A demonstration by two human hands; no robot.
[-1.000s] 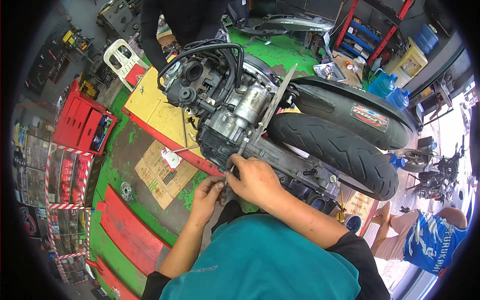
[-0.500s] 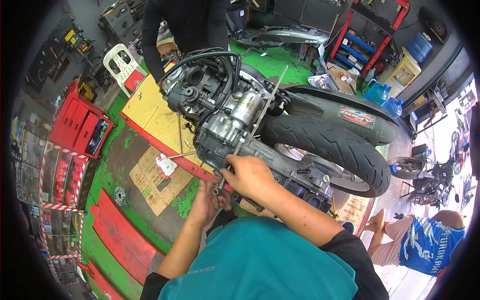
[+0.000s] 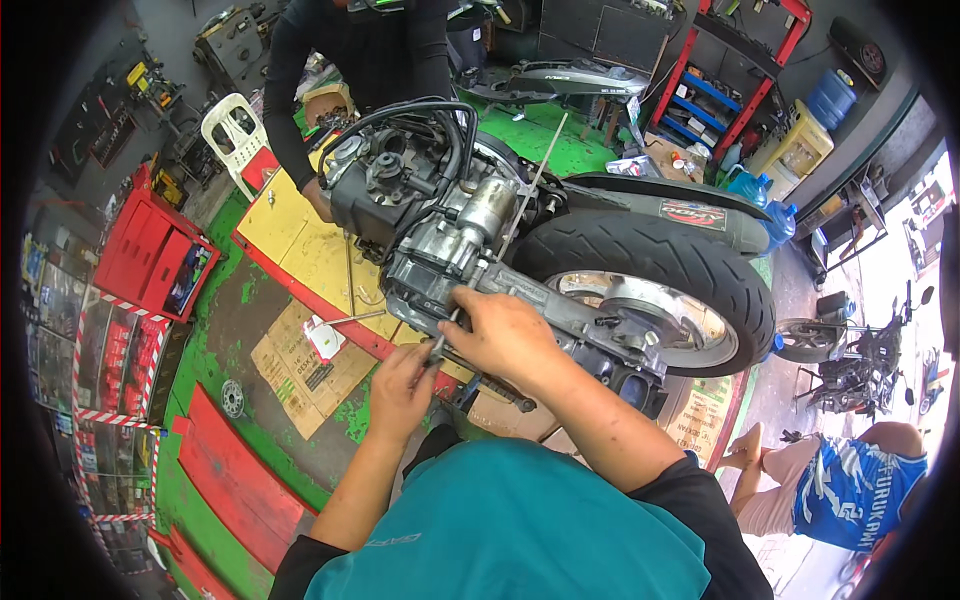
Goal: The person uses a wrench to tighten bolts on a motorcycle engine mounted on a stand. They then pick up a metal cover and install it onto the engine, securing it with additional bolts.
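Both my hands are at the near side of a scooter engine (image 3: 415, 265) attached to a black rear tyre (image 3: 640, 260). My right hand (image 3: 500, 335) is closed around the shaft of a metal socket wrench (image 3: 437, 350), beside the engine casing. The fingers of my left hand (image 3: 402, 385) pinch the wrench's lower end, just below the right hand. A long thin metal bar (image 3: 535, 185) slants up past the silver cylindrical starter motor (image 3: 488, 210); whether it joins the wrench I cannot tell.
Across the engine, a co-worker in black sleeves (image 3: 290, 120) has a hand at its left side. The engine rests over a yellow bench top with a red edge (image 3: 290, 270). Cardboard (image 3: 300, 370) and red panels (image 3: 240, 470) lie on the green floor. Another person (image 3: 850, 490) is at right.
My left hand has moved up and closed its fingers over the wrench's end, which showed bare before. The right hand stays on the shaft. The whole view has shifted slightly.
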